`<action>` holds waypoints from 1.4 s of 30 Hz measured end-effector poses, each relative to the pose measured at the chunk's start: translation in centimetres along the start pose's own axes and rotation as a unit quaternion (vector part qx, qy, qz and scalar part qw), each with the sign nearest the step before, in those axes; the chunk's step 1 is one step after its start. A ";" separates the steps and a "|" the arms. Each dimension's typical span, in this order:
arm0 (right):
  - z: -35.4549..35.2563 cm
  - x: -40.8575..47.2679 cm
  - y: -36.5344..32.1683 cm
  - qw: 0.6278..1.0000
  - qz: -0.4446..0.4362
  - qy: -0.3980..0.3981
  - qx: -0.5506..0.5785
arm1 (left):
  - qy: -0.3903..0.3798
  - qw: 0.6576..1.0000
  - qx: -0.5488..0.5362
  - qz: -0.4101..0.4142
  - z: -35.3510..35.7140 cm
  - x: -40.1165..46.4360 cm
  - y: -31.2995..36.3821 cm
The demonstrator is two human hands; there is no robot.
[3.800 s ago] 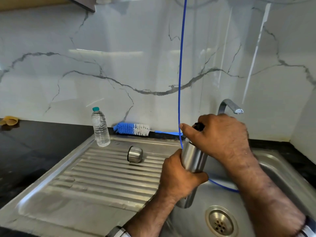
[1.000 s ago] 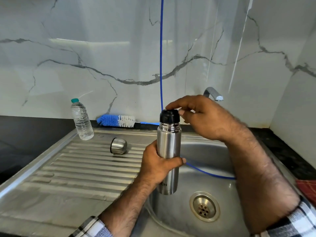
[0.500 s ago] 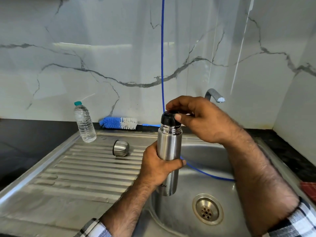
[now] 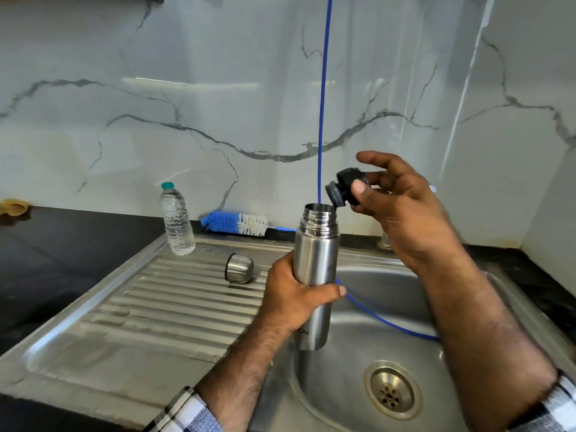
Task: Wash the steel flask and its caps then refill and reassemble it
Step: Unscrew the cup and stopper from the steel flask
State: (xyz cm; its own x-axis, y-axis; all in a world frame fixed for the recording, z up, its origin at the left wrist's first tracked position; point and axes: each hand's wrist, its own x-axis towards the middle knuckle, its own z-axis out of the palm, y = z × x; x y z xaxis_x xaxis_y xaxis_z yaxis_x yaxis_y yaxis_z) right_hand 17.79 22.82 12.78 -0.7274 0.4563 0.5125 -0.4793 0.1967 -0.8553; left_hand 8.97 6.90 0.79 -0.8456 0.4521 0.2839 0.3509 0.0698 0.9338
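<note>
Disassembly done: my left hand (image 4: 296, 294) grips the cylindrical steel flask (image 4: 314, 275) centre frame, right-hand fingers (image 4: 358, 190) pinch its black inner stopper (image 4: 344, 190), steel outer cap (image 4: 238, 268) lies left; washing, refilling, reassembly remain, I judge.

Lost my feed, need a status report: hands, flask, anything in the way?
Left hand grips upright steel flask, mouth open. Right hand pinches black inner stopper. Blue hose hangs behind flask.

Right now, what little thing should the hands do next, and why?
Probably set the black stopper down on the draining board by the steel cup cap. The right hand pinches it clear of the open flask, which the left hand holds upright for washing.
</note>
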 end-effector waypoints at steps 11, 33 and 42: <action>6.4 -1.1 10.1 0.966 0.207 -0.014 0.156 | 0.182 0.983 0.002 -0.013 -12.3 2.4 -0.7; 23.2 -3.1 17.5 0.879 0.068 -0.172 -0.438 | 0.300 0.951 0.078 0.015 -23.4 5.3 -4.0; 22.6 -2.8 16.9 0.887 0.059 -0.158 -0.429 | 0.309 0.949 0.066 0.018 -23.7 5.1 -3.9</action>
State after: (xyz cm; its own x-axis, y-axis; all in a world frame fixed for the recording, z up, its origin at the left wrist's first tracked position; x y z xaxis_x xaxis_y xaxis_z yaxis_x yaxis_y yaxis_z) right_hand 0.61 5.27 -1.42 -0.9139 0.2782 0.2957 0.0613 0.8145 -0.5770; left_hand -6.20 -12.14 3.78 -0.8917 -0.1487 0.4275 0.3977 0.1936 0.8969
